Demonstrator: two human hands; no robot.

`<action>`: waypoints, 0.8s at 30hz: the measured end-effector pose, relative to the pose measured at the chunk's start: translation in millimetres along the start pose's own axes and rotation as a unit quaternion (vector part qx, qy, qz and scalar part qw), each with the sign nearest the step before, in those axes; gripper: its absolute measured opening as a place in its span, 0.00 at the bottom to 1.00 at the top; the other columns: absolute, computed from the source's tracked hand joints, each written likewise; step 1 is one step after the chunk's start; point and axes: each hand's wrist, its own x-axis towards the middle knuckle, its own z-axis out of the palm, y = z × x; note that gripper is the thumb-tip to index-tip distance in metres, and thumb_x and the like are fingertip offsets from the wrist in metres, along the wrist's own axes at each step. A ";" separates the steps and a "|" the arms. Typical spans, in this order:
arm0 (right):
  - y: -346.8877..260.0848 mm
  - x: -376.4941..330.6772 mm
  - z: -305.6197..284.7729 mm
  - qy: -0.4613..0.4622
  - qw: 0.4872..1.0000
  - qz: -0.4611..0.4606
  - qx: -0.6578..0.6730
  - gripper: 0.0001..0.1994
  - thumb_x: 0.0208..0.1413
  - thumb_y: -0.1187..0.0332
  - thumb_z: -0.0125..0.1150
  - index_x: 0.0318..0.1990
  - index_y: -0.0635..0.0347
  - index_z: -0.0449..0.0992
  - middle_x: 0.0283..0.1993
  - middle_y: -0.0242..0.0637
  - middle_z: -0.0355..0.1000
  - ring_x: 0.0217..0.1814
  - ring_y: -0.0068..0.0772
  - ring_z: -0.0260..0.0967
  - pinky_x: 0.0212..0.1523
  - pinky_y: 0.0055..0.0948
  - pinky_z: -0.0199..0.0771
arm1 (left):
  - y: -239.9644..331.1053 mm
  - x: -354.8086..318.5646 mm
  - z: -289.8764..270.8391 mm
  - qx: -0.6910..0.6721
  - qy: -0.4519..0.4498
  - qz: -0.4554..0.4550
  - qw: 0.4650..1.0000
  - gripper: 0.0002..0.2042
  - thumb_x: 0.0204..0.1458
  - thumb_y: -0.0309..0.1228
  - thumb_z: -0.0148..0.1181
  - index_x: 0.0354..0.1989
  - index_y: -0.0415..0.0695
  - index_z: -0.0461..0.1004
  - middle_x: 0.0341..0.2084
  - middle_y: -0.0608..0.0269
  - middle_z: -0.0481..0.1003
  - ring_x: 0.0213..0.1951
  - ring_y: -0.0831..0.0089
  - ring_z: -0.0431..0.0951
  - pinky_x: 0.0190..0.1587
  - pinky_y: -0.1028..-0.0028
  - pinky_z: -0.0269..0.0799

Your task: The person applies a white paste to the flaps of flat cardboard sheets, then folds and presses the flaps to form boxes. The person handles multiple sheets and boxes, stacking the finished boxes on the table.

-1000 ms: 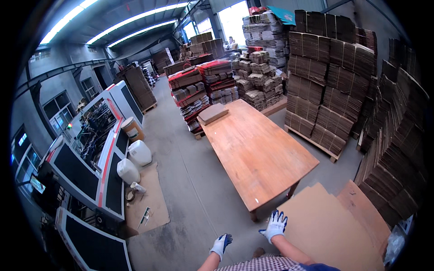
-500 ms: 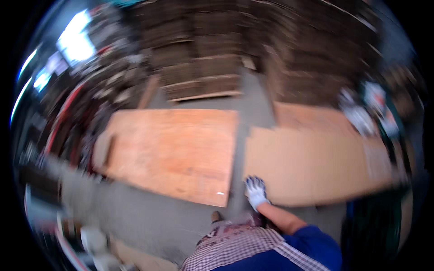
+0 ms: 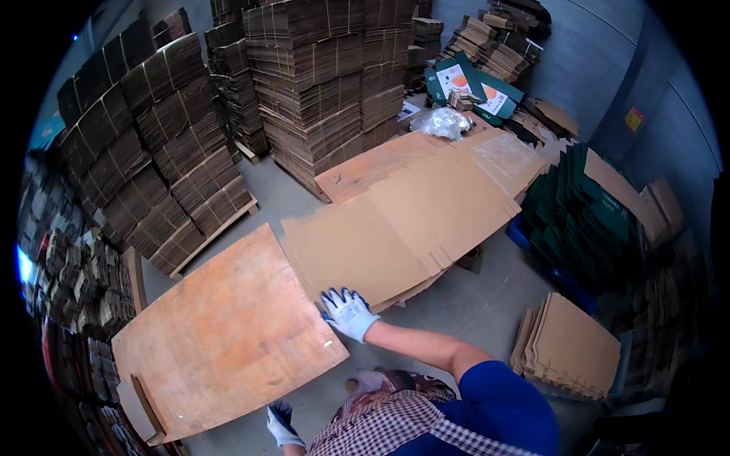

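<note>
My right hand (image 3: pixel 347 311), in a white and blue glove, reaches forward with fingers spread and rests on the near edge of a large flat brown cardboard sheet (image 3: pixel 395 228). That sheet lies on a low pile just right of the wooden table (image 3: pixel 220 342). My left hand (image 3: pixel 280 424), gloved the same way, hangs low by the table's near corner and holds nothing. The table top is bare orange-brown board with a small block (image 3: pixel 144 403) at its near left end.
Tall stacks of bundled flat cardboard (image 3: pixel 319 83) stand at the back and left. Green printed cartons (image 3: pixel 585 220) are piled at the right. A small fanned pile of brown sheets (image 3: pixel 570 349) lies on the concrete floor at the lower right.
My view has swung from the machines and table to the cardboard piles. My right hand has gone from beside the table out onto the cardboard sheet's edge.
</note>
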 end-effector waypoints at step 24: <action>-58.2 -66.8 123.8 -0.396 0.431 0.337 0.738 0.24 0.60 0.50 0.64 0.58 0.51 0.70 0.41 0.41 0.80 0.31 0.42 0.80 0.31 0.41 0.83 | 19.1 -11.2 -81.5 0.000 0.039 0.049 0.998 0.21 0.63 0.41 0.57 0.57 0.36 0.70 0.45 0.53 0.80 0.45 0.61 0.81 0.47 0.68 0.77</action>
